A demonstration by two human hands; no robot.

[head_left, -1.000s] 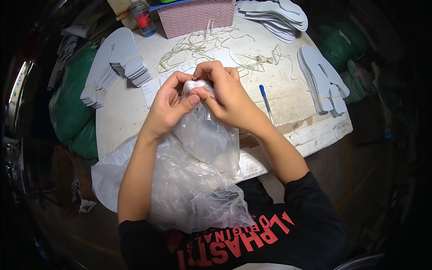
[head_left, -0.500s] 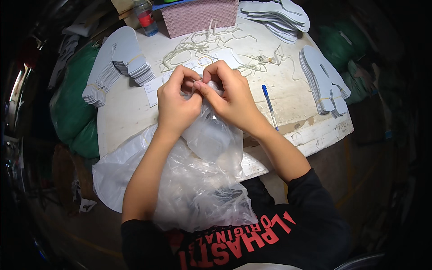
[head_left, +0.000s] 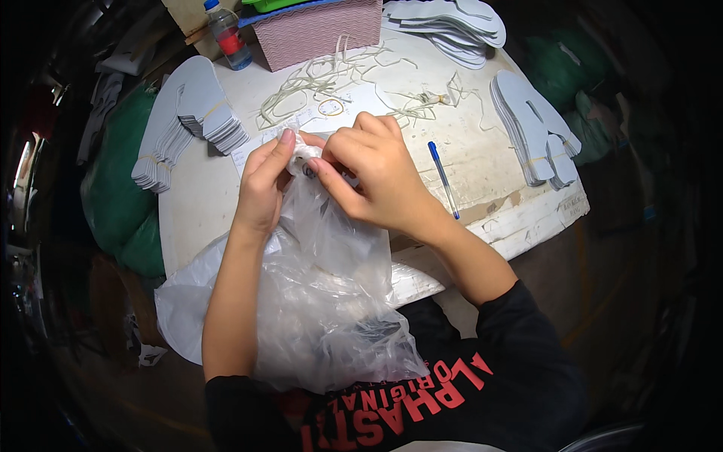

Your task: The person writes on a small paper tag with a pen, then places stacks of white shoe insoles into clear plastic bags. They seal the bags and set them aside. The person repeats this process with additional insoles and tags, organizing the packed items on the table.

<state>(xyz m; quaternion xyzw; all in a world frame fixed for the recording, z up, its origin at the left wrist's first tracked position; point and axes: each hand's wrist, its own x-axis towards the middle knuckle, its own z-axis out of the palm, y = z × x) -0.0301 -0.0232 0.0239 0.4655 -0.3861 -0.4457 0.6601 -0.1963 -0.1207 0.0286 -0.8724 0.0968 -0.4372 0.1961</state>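
Observation:
A clear plastic bag hangs from the table's near edge down toward my lap, its neck bunched up. My left hand is closed round the gathered neck, thumb pointing up along it. From the other side, my right hand has curled fingers, with thumb and fingers pinching at the neck. A small dark spot shows by the right thumb, too small to name. What lies inside the bag is blurred by the crinkled film.
Banded stacks of grey-white cut pieces lie left, with another stack right and more at the back. Loose pale ties, a blue pen, a bottle and a pink box are on the table.
My hands have drawn apart slightly, the left moving left and down and the right shifting rightward. The twisted bag neck now shows between them. The whole view has shifted a little.

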